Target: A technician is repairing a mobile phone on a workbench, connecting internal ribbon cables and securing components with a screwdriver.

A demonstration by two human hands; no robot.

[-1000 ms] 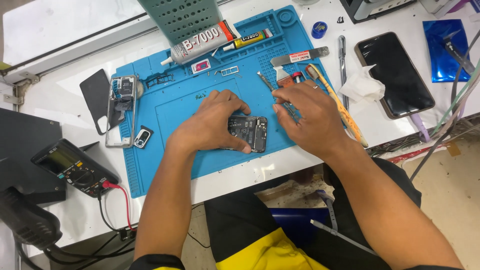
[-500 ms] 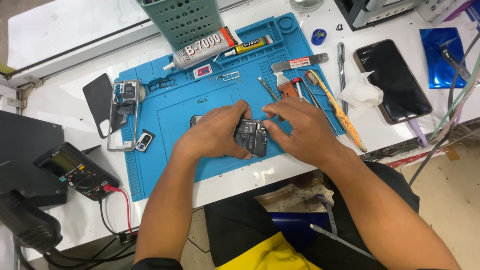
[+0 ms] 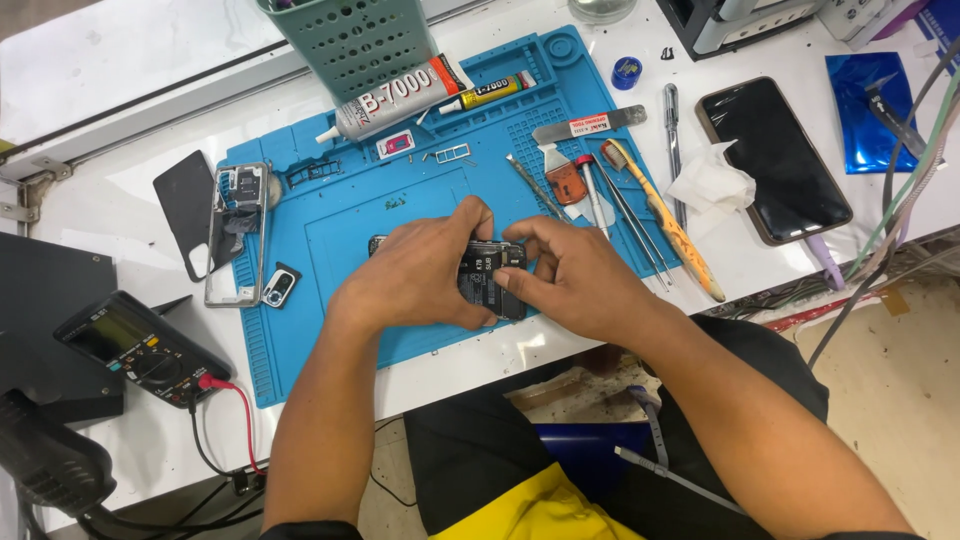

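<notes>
Both hands on the opened phone body [image 3: 490, 280], dark, internals up, lying on the blue repair mat [image 3: 340, 240] near the mat's front edge, roughly mid-width. Left hand [image 3: 420, 275] wrapped over the phone body's left side and top, fingers curled, thumb up by the far edge: holding it down. Right hand [image 3: 575, 280] pinching the right edge, thumb and forefinger closed narrow on the frame; nothing else visible in either hand, though the palms hide part of the work. Best kept flat on the mat, pressure spread along the frame rather than on the exposed board; left hand as the clamp, right hand doing the fine work with fingertips only. No twisting of the chassis, looks like thin stuff inside. Phone body sits directly under and between the two hands, touching both. Loose tools lie right of the phone body on the mat: tweezers [image 3: 630, 215], yellow-handled brush [image 3: 670, 225], metal opening tool [image 3: 590, 125]. Bare metal frame [image 3: 238, 232] and small camera module [image 3: 279, 287] at the mat's left edge, well apart. Glue tube [image 3: 395, 98] at the mat's far edge. Second phone [image 3: 775, 160], screen up, off the mat to the right on the bench [image 3: 110, 60]; multimeter [image 3: 140, 350] off the mat to the left.
</notes>
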